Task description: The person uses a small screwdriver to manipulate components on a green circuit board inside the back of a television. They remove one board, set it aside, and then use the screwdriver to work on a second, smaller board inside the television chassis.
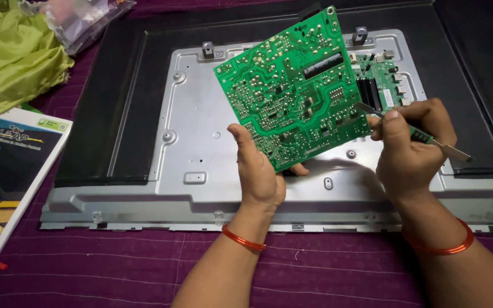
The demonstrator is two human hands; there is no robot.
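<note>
**Two hands, one green circuit board, held above an opened television back**

Forearms come up from the bottom edge, each wrist ringed by a thin orange-red bangle (pixel 243 239), and they rise over a purple cloth (pixel 87 268) toward the work.

Left hand (pixel 259 171) stands nearly upright, palm turned inward, thumb pointing up along the lower left edge of the green circuit board (pixel 292 85). Its fingers wrap behind the board's bottom corner (only one fingertip shows, just under the edge), so the hand is closed in a firm pinch on that board. The board is lifted clear of the panel below and tilted, solder side toward the camera, its far corner well above and to the right of the left hand.

Right hand (pixel 409 145) sits level with the left hand, just beside the board's right edge. It is curled into a loose fist around a slim green-handled metal tool (pixel 429 140), thumb pressed along the top. One metal end pokes out past the knuckles to the right; the other end reaches left and meets the board's lower right edge.

Beneath both hands lies the grey metal back panel (pixel 201 148) of a flat television, with a second green board (pixel 383 85) still mounted beyond the right hand. Far left of the left hand lie a printed booklet (pixel 7 171) and green fabric (pixel 12 57).
</note>
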